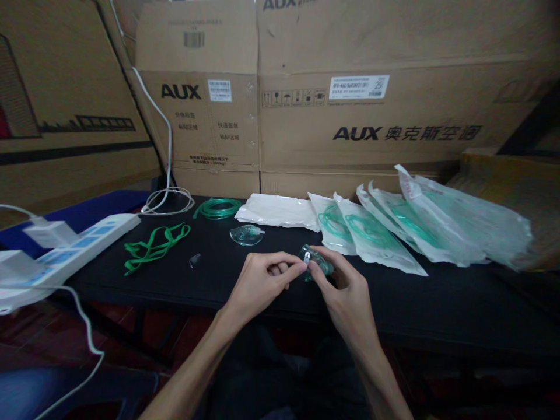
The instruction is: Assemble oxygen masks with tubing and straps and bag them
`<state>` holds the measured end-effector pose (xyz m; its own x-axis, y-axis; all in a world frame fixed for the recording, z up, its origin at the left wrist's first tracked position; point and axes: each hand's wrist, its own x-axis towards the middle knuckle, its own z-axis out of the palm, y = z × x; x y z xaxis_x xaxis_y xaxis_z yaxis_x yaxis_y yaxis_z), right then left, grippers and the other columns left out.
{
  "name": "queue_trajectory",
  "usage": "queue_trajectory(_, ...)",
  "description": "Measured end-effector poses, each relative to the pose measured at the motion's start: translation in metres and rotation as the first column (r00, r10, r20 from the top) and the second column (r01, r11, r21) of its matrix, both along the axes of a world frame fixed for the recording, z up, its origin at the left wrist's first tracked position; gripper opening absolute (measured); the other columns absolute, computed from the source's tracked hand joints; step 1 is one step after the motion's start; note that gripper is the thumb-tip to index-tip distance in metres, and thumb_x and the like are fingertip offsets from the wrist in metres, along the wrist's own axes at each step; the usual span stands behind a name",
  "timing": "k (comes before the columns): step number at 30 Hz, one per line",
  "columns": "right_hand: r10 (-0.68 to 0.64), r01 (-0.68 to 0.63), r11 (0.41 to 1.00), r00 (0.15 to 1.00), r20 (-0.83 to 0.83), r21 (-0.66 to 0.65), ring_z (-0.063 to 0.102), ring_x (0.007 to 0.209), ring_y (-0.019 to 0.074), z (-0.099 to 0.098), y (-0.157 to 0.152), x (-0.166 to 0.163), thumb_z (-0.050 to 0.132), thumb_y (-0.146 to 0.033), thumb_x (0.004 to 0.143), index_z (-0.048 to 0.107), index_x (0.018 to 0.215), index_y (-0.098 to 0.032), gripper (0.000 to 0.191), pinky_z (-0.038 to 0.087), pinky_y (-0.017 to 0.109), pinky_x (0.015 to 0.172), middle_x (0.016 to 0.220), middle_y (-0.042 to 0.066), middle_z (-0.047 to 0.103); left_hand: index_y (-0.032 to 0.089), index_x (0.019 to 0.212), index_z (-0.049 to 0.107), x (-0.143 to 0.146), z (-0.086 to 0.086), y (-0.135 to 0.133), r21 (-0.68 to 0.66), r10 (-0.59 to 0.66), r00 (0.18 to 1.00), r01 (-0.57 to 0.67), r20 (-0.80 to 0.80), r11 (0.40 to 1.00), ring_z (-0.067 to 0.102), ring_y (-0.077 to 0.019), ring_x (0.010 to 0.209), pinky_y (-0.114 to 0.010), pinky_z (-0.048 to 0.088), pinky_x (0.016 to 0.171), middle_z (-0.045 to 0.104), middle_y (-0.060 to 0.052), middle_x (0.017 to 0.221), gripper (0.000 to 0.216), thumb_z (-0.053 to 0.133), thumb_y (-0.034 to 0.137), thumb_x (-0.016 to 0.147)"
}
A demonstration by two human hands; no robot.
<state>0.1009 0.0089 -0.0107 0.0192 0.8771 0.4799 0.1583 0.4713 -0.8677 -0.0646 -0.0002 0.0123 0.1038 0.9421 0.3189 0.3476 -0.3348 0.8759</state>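
Above the front part of the black table, both hands meet at a clear green oxygen mask (pixel 324 265). My right hand (pixel 345 283) grips it from the right, thumb in front and fingers behind. My left hand (pixel 266 277) pinches with thumb and forefinger at a small metal nose strip (pixel 307 257) on the mask; its other fingers are curled. Another clear mask (pixel 247 234) with a pale connector lies farther back. A coil of green tubing (pixel 217 208), a tangle of green elastic straps (pixel 157 245) and a small clear plastic piece (pixel 195 260) lie to the left.
Several sealed bags with green tubing (pixel 371 236) stretch along the back right, beside a white packet (pixel 280 211). A white power strip (pixel 87 245) with plugs and cables occupies the left edge. Large cardboard boxes (pixel 297 151) stand behind the table.
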Motion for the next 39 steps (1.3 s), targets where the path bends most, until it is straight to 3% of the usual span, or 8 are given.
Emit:
queue_trajectory(21,0.085,-0.089,0.995,0.994,-0.069,-0.052,0.065,0.096,0.0209,-0.0027,0.0018,0.0032,0.071,-0.029,0.09,0.073,0.1,-0.025,0.012,0.048,0.033,0.084,0.099,0.002,0.073,0.015,0.091,0.078,0.0002,0.0004,-0.0011,-0.079,-0.042,0.997,0.047,0.067,0.996,0.049,-0.0055,0.041,-0.015,0.036,0.043,0.057,0.005,0.052,0.028,0.069,0.041,0.089)
queue_trajectory(30,0.083,-0.089,0.993,0.993,-0.082,-0.072,0.067,0.107,0.0223,-0.0001,0.0002,0.002,0.066,-0.038,0.093,0.073,0.106,-0.025,0.019,0.051,0.036,0.093,0.112,0.005,0.074,0.014,0.09,0.078,0.0007,0.0002,0.0003,-0.085,-0.034,0.993,0.044,0.11,0.995,0.049,-0.0061,0.042,-0.017,0.036,0.043,0.059,0.003,0.055,0.029,0.071,0.042,0.087)
queue_trajectory(39,0.082,-0.093,0.994,0.985,-0.153,-0.064,0.071,0.096,0.0211,-0.0014,0.0002,0.0006,0.075,-0.032,0.086,0.075,0.097,-0.025,0.014,0.056,0.035,0.087,0.1,0.003,0.076,0.015,0.084,0.073,0.0,-0.0031,0.0022,-0.07,-0.053,0.995,0.059,0.081,0.996,0.051,-0.006,0.044,-0.016,0.037,0.045,0.059,0.004,0.056,0.028,0.069,0.041,0.09)
